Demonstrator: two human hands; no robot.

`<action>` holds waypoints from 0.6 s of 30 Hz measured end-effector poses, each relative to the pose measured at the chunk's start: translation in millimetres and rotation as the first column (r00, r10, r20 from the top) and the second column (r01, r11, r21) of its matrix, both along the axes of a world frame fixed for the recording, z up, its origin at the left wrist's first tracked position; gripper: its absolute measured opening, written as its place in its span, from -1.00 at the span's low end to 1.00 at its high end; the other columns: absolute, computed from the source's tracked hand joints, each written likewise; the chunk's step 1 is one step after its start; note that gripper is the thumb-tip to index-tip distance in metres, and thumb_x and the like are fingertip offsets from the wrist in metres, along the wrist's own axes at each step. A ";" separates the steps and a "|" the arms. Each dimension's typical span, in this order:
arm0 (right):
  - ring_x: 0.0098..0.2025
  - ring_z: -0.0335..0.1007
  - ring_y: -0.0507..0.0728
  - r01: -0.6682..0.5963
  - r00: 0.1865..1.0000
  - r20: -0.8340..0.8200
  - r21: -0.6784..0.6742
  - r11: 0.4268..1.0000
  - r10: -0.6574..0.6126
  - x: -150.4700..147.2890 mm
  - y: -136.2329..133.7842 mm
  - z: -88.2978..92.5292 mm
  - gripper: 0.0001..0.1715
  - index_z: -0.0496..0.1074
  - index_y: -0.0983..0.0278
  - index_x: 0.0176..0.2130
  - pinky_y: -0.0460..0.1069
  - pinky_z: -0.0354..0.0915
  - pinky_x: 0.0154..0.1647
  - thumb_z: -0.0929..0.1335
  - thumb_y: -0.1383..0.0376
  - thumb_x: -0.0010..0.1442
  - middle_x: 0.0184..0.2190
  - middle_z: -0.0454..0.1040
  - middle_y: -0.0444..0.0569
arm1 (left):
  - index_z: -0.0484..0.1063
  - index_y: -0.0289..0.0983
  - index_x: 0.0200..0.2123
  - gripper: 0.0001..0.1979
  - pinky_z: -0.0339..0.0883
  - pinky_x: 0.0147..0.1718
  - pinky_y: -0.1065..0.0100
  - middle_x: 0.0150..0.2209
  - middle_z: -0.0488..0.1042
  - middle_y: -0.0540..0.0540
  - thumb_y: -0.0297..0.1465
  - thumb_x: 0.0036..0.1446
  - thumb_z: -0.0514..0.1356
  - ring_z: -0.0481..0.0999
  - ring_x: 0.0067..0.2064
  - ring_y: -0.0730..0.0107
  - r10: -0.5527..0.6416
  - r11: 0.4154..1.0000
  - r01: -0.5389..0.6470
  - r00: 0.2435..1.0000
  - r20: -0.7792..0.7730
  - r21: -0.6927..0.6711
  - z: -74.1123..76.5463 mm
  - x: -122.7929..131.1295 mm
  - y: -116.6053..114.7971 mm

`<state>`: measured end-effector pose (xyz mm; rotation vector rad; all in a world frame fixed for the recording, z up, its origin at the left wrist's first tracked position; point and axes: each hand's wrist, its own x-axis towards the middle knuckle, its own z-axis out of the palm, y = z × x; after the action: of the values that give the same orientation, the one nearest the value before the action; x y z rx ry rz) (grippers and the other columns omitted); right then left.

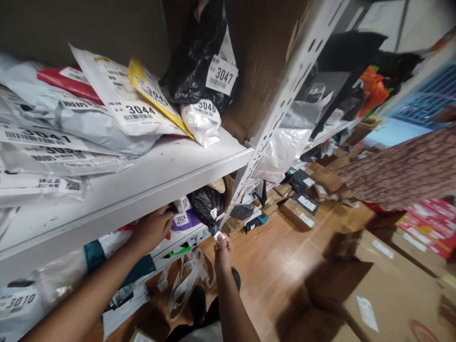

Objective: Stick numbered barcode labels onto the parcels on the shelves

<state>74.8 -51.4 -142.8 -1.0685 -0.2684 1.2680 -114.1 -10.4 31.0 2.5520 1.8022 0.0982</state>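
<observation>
the right hand (223, 245) pinches a white tag (218, 235) at the tail of the black bag (207, 205), past the lower shelf's front edge (170, 244) near its right corner, likely to steady it. the left hand (154, 229) curls beside the purple packet (193, 219); its grip i cannot tell.

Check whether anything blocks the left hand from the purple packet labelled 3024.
Nothing visible: the left hand is close beside the purple packet, contact unclear. The upper shelf is above, not between.
</observation>
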 end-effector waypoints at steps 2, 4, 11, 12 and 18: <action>-0.52 0.33 -0.05 0.136 0.991 0.004 -0.026 0.990 -0.136 19.1 27.5 -0.8 -0.64 0.31 0.26 -0.34 -0.16 0.26 -0.50 0.42 0.11 -0.08 -0.51 0.41 -0.20 | 0.51 -0.24 -0.29 -0.67 0.25 -0.01 0.06 -0.09 0.44 -0.22 -0.41 0.19 -0.06 0.41 -0.07 0.09 0.005 1.000 -0.005 1.000 0.007 -0.008 -6.0 -2.6 1.2; -0.45 0.37 -0.02 0.236 0.972 0.004 -0.040 0.971 -0.236 33.6 60.2 3.3 -0.61 0.30 0.26 -0.34 -0.14 0.30 -0.43 0.43 0.09 -0.10 -0.46 0.44 -0.17 | 0.51 -0.25 -0.30 -0.66 0.26 -0.02 0.06 -0.08 0.42 -0.23 -0.40 0.20 -0.08 0.42 -0.09 0.10 0.006 1.000 -0.006 1.000 0.010 -0.017 -10.7 -4.9 2.0; -0.64 0.23 -0.06 0.208 0.978 0.033 -0.121 0.971 -0.206 40.1 120.1 7.9 -0.57 0.23 0.25 -0.49 -0.15 0.18 -0.63 0.42 0.00 -0.07 -0.67 0.30 -0.26 | 0.51 -0.24 -0.22 -0.63 0.27 -0.03 0.10 -0.10 0.43 -0.23 -0.42 0.19 -0.10 0.41 -0.06 0.10 -0.005 1.000 0.004 0.999 -0.037 -0.021 -8.9 -4.0 2.4; -0.66 0.20 -0.07 0.176 0.984 0.042 -0.133 0.975 -0.172 40.8 120.1 7.1 -0.56 0.22 0.25 -0.51 -0.15 0.16 -0.65 0.42 -0.01 -0.06 -0.69 0.29 -0.27 | 0.51 -0.25 -0.22 -0.64 0.26 -0.03 0.09 -0.11 0.44 -0.23 -0.42 0.19 -0.09 0.42 -0.06 0.09 0.000 1.000 -0.001 0.998 -0.064 -0.020 -5.8 -1.9 3.7; -0.74 0.10 -0.03 -0.019 0.984 0.168 -0.224 0.974 0.058 52.1 115.6 4.0 -0.45 0.18 0.22 -0.65 -0.10 0.06 -0.75 0.34 -0.12 0.01 -0.77 0.27 -0.16 | 0.48 -0.40 -0.18 -0.64 0.24 0.01 0.12 -0.15 0.47 -0.30 -0.27 0.02 0.16 0.41 -0.04 -0.02 0.058 0.982 -0.098 0.970 -0.235 -0.163 15.7 17.2 24.2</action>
<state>126.9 64.3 -138.8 -1.3747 -0.2859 1.2614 -96.9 13.9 46.7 2.4566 1.8906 -0.3526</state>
